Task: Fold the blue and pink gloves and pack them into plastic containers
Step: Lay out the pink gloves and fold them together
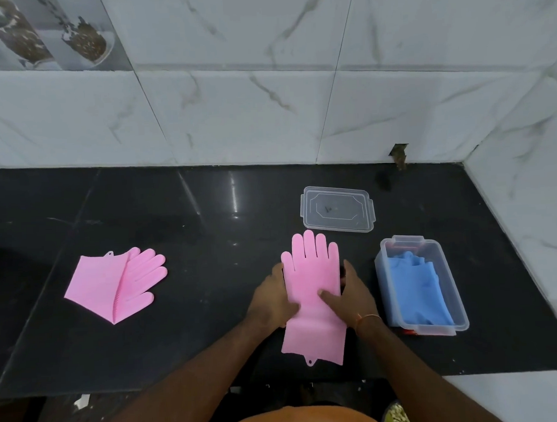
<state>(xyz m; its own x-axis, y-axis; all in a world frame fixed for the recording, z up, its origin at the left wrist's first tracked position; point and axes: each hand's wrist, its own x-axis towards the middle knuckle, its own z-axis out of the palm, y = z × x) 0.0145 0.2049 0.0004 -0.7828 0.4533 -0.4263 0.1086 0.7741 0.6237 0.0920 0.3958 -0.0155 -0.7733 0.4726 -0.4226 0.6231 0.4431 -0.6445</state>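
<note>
Two hands on one pink glove (311, 282), laid flat on the black counter (183, 220), fingers pointing toward the wall, cuff toward the counter's near edge, small hanging tab at the cuff end. Left hand (274, 297) on the glove's left edge, fingers lying along the side near the glove's thumb, own thumb resting on the pink surface; grip looks like a light pinch of the edge, fingers bent round it rather than straight. Right hand (348, 295) on the glove's right edge, thumb pressed flat across the palm area of the glove, fingers tucked down along the far side of the edge and partly hidden; grasping the edge as well. Thin orange band on the right wrist.

Second pink glove (115, 284) well apart to the left on the same counter, already folded over on itself at an angle, fingers spread toward the right, cuff fanned out to the left, untouched.

Blue gloves (415, 288) packed inside a clear plastic box (380, 270) just to the right of the right hand, box lidless, standing near the counter's right side. Clear lid (337, 208) lying flat behind the spread glove, near its fingertips but not touching them, between the glove and the wall.

White marble-patterned wall tiles (267, 100) behind the counter, with a small chipped hole at the base on the right. Orange cloth at the bottom edge, near the body.
</note>
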